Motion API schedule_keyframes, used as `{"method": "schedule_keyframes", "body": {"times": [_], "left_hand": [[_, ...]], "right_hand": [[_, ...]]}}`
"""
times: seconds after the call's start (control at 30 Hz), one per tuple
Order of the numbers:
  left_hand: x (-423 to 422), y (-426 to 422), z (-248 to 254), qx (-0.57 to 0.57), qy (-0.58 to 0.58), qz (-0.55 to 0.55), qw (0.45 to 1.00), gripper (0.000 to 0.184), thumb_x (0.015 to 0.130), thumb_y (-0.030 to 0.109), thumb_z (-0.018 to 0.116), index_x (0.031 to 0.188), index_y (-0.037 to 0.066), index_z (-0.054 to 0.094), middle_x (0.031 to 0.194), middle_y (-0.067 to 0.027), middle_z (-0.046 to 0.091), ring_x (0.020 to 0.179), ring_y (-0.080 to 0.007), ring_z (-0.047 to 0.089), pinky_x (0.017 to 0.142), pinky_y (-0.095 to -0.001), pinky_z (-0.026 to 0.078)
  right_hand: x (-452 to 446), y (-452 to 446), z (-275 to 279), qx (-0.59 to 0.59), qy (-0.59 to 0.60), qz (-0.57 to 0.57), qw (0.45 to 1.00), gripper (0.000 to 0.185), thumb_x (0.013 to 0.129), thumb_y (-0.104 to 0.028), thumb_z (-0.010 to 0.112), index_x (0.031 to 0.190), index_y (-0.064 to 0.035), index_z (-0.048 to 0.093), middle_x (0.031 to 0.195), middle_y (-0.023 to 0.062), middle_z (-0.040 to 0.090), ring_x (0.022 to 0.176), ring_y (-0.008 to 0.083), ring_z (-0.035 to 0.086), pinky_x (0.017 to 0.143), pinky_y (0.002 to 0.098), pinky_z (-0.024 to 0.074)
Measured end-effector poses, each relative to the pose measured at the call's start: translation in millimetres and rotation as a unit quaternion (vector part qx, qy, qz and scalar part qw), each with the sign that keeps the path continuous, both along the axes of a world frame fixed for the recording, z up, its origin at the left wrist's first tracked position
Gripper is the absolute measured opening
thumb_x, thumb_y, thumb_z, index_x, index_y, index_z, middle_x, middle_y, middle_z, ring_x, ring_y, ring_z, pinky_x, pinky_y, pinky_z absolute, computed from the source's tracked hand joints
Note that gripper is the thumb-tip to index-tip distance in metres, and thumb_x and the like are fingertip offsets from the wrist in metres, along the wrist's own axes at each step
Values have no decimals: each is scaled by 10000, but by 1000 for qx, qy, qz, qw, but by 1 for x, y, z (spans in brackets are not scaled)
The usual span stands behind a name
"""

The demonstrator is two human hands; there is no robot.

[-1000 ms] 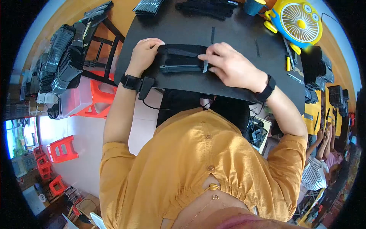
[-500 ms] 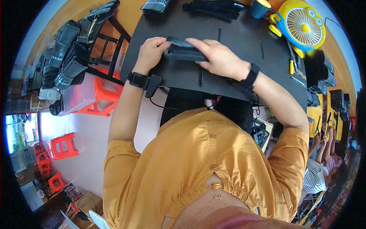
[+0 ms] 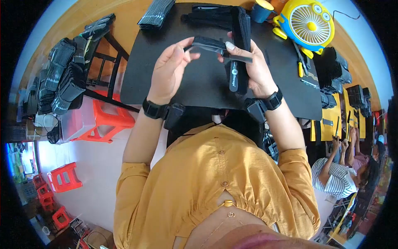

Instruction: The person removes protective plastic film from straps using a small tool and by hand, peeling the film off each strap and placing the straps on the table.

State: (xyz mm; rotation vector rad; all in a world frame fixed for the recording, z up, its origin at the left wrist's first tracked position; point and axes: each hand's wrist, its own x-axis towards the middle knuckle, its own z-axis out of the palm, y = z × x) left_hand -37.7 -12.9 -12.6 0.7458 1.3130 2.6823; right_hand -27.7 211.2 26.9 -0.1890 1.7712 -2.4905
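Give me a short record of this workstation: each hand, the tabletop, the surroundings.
Left hand: fingers at one end of a black strip; exact grip unclear
Right hand: holding a long black bundle with white lettering, thumb at the strip
Table: black; yellow-and-blue fan and blue cup at far right
Floor, left: red stools

Fisheye head view in fairly bright, diffuse indoor light. A pane (image 3: 27, 159) near nine o'clock is overexposed; the floor (image 3: 89, 174) at eight o'clock carries a pale sheen. Soft shadows mark the folds of the shirt (image 3: 219, 174). The left fingers (image 3: 177, 54) are slightly motion-blurred. Outlines bend peripherally; black fills the corners.
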Motion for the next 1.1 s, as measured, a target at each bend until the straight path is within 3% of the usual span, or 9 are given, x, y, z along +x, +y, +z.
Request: {"method": "schedule_keyframes", "body": {"times": [0.13, 0.2, 0.33, 0.4, 0.43, 0.47, 0.57, 0.93, 1.1], "left_hand": [[-14, 23, 12, 100, -3, -63, 993, 263, 1052, 280, 467, 946, 69, 583, 1203, -153, 613, 1146, -242, 567, 1015, -419, 427], [-12, 31, 20, 66, -20, -48, 996, 284, 1072, 282, 386, 963, 55, 517, 1160, -139, 584, 1220, -310, 528, 1032, -466, 434], [-11, 47, 23, 44, -37, -36, 998, 344, 1079, 305, 334, 976, 36, 523, 1325, -254, 547, 1252, -370, 540, 1024, -498, 463], [-13, 48, 21, 70, 34, -67, 995, 344, 1079, 307, 331, 961, 39, 512, 1179, -257, 614, 1228, -389, 550, 1051, -519, 442], [-8, 54, 23, 104, 27, -48, 993, 337, 1081, 306, 332, 937, 50, 497, 965, -208, 637, 1055, -363, 614, 983, -511, 471], [-7, 57, 23, 103, 27, -52, 993, 337, 1081, 306, 332, 937, 50, 497, 965, -208, 637, 1055, -363, 614, 983, -511, 471], [3, 68, 28, 110, 35, 20, 993, 329, 1078, 311, 354, 908, 57, 475, 771, -127, 545, 736, -239, 518, 804, -443, 449], [25, 62, 45, 134, 93, 85, 983, 358, 1082, 315, 338, 893, 35, 456, 738, -137, 564, 680, -219, 519, 770, -411, 451], [16, 44, 47, 146, 28, 75, 986, 351, 1079, 340, 347, 903, 56, 454, 756, -131, 563, 690, -216, 510, 755, -414, 437]], "right_hand": [[6, -12, -6, -94, -23, -25, 995, 356, 891, -136, 720, 1186, -36, 547, 951, 103, 678, 822, 203, 692, 718, 280, 564], [8, -13, -16, -118, -7, 13, 993, 330, 914, -150, 687, 1190, -21, 560, 1005, 146, 690, 858, 231, 692, 765, 327, 569], [18, -16, -20, -102, -26, 2, 994, 293, 935, -185, 661, 1154, -6, 587, 1038, 132, 688, 847, 215, 688, 780, 321, 561], [22, -17, -18, -139, -34, -24, 989, 281, 941, -196, 656, 1138, -5, 598, 1033, 125, 689, 859, 211, 687, 784, 319, 561], [23, -17, -17, -173, -43, -49, 983, 272, 947, -207, 651, 1122, -3, 609, 1027, 118, 690, 871, 208, 686, 787, 317, 560], [22, -16, -19, -175, -43, -53, 982, 272, 947, -207, 651, 1122, -3, 609, 1027, 118, 690, 871, 208, 686, 787, 317, 560], [16, -15, -30, -265, -86, -26, 960, 177, 953, -192, 641, 1021, -31, 615, 980, 97, 677, 899, 190, 654, 813, 312, 544], [18, -16, -4, -261, -28, -6, 965, 168, 952, -181, 642, 1017, -26, 640, 942, 82, 700, 870, 159, 662, 795, 287, 541], [24, -23, 3, -88, -1, -46, 995, 192, 922, -170, 698, 1038, -26, 643, 941, 70, 707, 855, 119, 655, 763, 259, 531]]}}
